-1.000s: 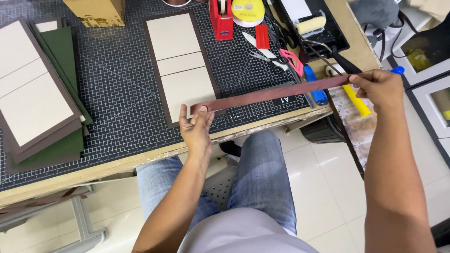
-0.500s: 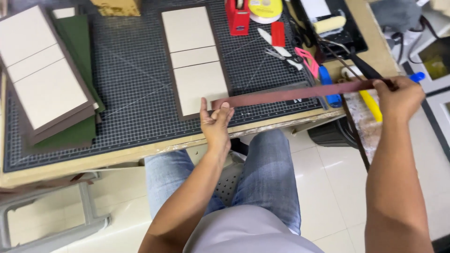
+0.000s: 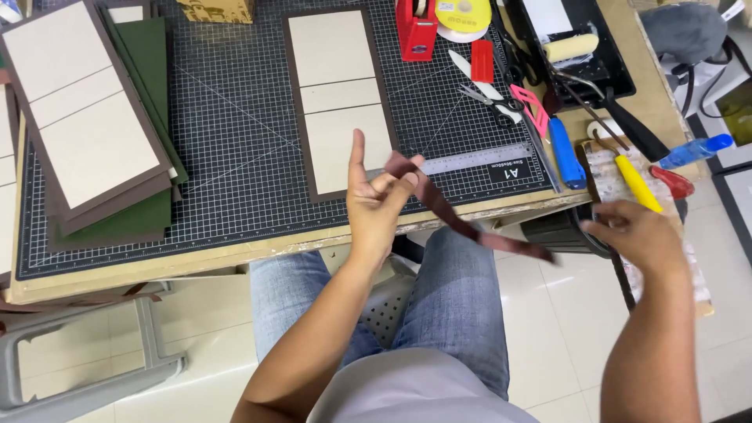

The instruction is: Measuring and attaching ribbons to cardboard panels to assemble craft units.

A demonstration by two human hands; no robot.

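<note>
Pinching one end of a dark brown strip (image 3: 462, 219) between fingertips, left hand (image 3: 376, 207) half-open; right hand (image 3: 638, 235) loosely spread, off the strip, beside the bench (image 3: 235, 254).

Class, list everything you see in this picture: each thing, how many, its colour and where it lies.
Strip: one, brown, hanging from left hand, over the lap.
Cutting mat: one, black, on table.
Board: one, cream on brown, mat centre.
Board stack: several, cream, brown, green, mat left.
Tape dispenser: one, red, top.
Scissors: one, mat right.
Roller: one, cream, in black tray.
Left hand: pinching strip.
Right hand: open, beside strip end.
</note>
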